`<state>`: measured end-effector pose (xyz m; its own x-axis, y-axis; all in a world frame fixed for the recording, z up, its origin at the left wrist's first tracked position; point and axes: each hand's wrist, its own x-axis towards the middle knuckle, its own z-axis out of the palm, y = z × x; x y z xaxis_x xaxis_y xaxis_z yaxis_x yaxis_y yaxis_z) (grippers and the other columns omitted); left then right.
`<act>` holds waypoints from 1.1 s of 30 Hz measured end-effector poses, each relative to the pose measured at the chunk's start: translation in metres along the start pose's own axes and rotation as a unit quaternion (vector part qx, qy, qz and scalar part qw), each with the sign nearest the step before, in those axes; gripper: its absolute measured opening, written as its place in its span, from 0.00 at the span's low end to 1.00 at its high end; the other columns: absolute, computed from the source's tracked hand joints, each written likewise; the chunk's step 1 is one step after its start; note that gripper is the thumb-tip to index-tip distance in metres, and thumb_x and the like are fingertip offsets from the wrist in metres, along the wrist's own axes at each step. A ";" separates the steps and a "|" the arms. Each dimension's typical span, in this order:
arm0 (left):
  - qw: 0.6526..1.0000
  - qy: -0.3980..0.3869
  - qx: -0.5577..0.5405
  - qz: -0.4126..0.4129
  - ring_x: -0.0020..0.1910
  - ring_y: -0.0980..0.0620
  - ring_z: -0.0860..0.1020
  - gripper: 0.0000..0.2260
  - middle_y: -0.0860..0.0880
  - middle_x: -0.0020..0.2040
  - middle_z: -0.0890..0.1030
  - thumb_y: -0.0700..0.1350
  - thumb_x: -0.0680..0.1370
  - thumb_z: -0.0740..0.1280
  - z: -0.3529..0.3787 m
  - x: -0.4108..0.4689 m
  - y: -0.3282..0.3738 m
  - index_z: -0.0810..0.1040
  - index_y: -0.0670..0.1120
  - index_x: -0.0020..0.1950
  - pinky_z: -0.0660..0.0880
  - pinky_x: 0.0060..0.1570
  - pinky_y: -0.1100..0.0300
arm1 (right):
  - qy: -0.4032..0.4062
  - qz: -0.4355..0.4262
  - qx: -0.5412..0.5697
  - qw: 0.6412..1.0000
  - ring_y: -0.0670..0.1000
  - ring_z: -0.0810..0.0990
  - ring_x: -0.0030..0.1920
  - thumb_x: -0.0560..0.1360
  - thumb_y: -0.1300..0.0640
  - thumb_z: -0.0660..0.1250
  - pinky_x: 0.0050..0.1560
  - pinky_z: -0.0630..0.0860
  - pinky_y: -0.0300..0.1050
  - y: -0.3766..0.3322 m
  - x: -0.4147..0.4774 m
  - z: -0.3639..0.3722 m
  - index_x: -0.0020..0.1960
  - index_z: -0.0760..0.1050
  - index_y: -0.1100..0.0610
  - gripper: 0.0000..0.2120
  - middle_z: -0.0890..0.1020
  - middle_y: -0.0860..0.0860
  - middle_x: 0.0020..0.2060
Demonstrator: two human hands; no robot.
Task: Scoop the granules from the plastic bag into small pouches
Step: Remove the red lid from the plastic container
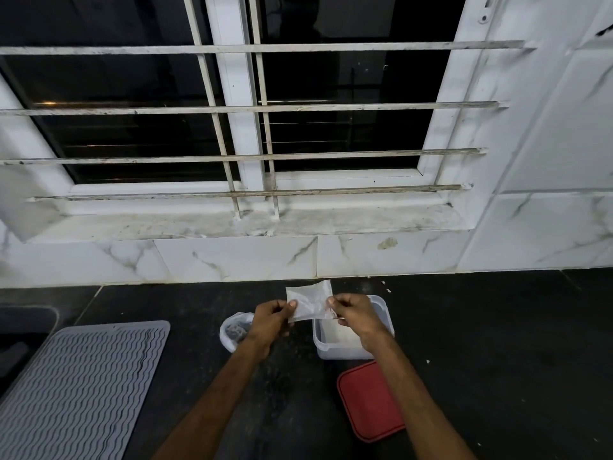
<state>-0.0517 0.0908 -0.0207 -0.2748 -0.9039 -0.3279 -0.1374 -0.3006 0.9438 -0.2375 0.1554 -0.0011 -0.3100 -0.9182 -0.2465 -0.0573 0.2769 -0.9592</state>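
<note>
On the dark counter the white tub sits open, red lid just in front, and the plastic bag of granules slumps left of it by your left wrist. Your left hand and right hand, apart, each pinch an edge of one small pouch above the tub — pouch-opening step, I judge. Next: spread its mouth, free a hand for the bag — no scoop shows.

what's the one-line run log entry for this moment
left hand: pinches pouch | right hand: pinches pouch | plastic bag: on counter | lid: off tub
</note>
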 end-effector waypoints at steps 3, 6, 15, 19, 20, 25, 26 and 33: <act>0.990 0.102 0.086 0.044 0.46 0.52 0.79 0.14 0.48 0.47 0.80 0.49 0.75 0.73 0.004 0.000 -0.002 0.75 0.45 0.55 0.76 0.43 0.60 | 0.055 -0.030 -0.056 0.996 0.43 0.78 0.37 0.76 0.58 0.70 0.38 0.73 0.33 0.006 0.000 0.002 0.45 0.83 0.59 0.05 0.83 0.48 0.37; 0.971 0.131 0.168 0.106 0.45 0.54 0.79 0.13 0.51 0.46 0.81 0.53 0.75 0.71 0.014 -0.008 0.000 0.76 0.47 0.52 0.74 0.41 0.63 | 0.110 -0.061 -0.126 0.984 0.45 0.82 0.40 0.75 0.56 0.72 0.44 0.77 0.41 0.014 -0.003 0.009 0.43 0.83 0.58 0.06 0.85 0.48 0.38; 0.971 0.021 0.197 0.136 0.31 0.56 0.78 0.10 0.52 0.31 0.81 0.52 0.75 0.72 0.036 -0.004 -0.002 0.83 0.47 0.38 0.75 0.35 0.58 | 0.115 -0.113 -0.224 0.961 0.42 0.78 0.34 0.74 0.47 0.72 0.35 0.73 0.39 0.019 -0.015 0.027 0.35 0.76 0.50 0.12 0.80 0.42 0.31; 0.979 -0.026 0.155 0.129 0.30 0.55 0.77 0.10 0.52 0.29 0.81 0.46 0.75 0.73 0.031 -0.004 -0.001 0.81 0.50 0.33 0.74 0.35 0.58 | 0.048 -0.085 -0.142 0.985 0.41 0.76 0.30 0.72 0.53 0.75 0.36 0.74 0.42 0.019 -0.014 0.022 0.32 0.74 0.51 0.14 0.79 0.44 0.28; 0.981 -0.040 0.139 0.129 0.30 0.54 0.76 0.10 0.51 0.30 0.81 0.45 0.75 0.73 0.030 -0.005 0.000 0.80 0.50 0.33 0.74 0.35 0.58 | 0.028 -0.068 -0.118 0.990 0.42 0.77 0.31 0.71 0.55 0.76 0.36 0.75 0.42 0.018 -0.015 0.020 0.34 0.75 0.54 0.12 0.79 0.45 0.29; 0.989 -0.085 0.082 0.094 0.26 0.57 0.74 0.09 0.49 0.28 0.78 0.42 0.78 0.69 0.021 -0.016 0.002 0.79 0.39 0.40 0.70 0.26 0.66 | -0.094 0.010 0.028 0.995 0.44 0.77 0.34 0.74 0.62 0.72 0.38 0.76 0.37 0.011 -0.023 0.011 0.38 0.78 0.59 0.07 0.79 0.50 0.32; 0.988 -0.091 0.085 0.090 0.25 0.56 0.74 0.09 0.50 0.27 0.78 0.42 0.78 0.69 0.018 -0.016 0.001 0.79 0.39 0.40 0.70 0.25 0.65 | -0.105 0.013 0.044 0.993 0.44 0.76 0.34 0.74 0.63 0.71 0.38 0.75 0.38 0.010 -0.024 0.010 0.37 0.78 0.59 0.08 0.78 0.51 0.31; 0.984 -0.111 0.120 0.070 0.22 0.57 0.75 0.06 0.51 0.26 0.79 0.40 0.80 0.66 0.019 -0.018 0.009 0.79 0.39 0.47 0.70 0.20 0.64 | -0.079 0.008 0.026 0.997 0.51 0.75 0.37 0.73 0.59 0.73 0.37 0.75 0.40 0.006 -0.018 0.013 0.36 0.78 0.60 0.09 0.79 0.54 0.33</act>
<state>-0.0661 0.1098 -0.0071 -0.5054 -0.8340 -0.2214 -0.2969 -0.0728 0.9521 -0.2201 0.1701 -0.0045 -0.1578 -0.9477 -0.2773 -0.0031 0.2812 -0.9596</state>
